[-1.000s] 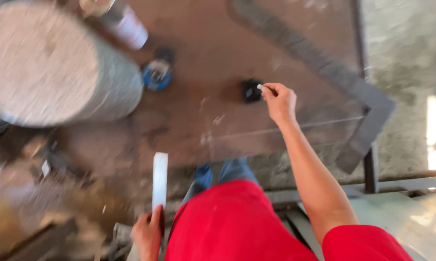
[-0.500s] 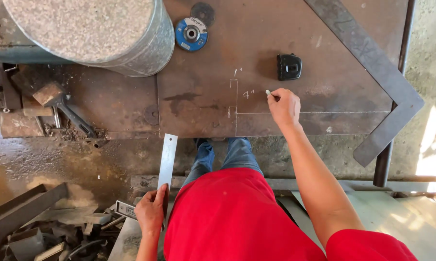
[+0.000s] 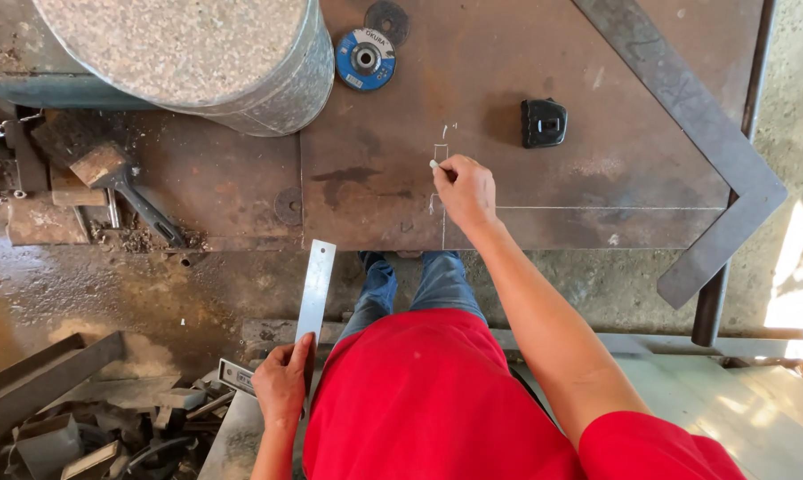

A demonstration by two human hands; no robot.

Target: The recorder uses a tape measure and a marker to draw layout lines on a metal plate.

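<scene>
Scanning from the left, I saw a hammer point(image 3: 121, 182) lying below the big metal drum point(image 3: 206, 62). My left hand point(image 3: 281, 387) was clenched around a steel ruler point(image 3: 315, 289) at my side. A blue grinding disc point(image 3: 365, 59) sat on the rusty steel plate point(image 3: 597, 160), where my right hand point(image 3: 465, 188) pinched white chalk point(image 3: 434, 164) against the chalk lines, near a small black block point(image 3: 544, 122).

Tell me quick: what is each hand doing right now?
Left hand: closed around the end of a metal ruler, held at the person's side.
Right hand: closed on a small piece of chalk, its tip on the rusty steel plate.
</scene>
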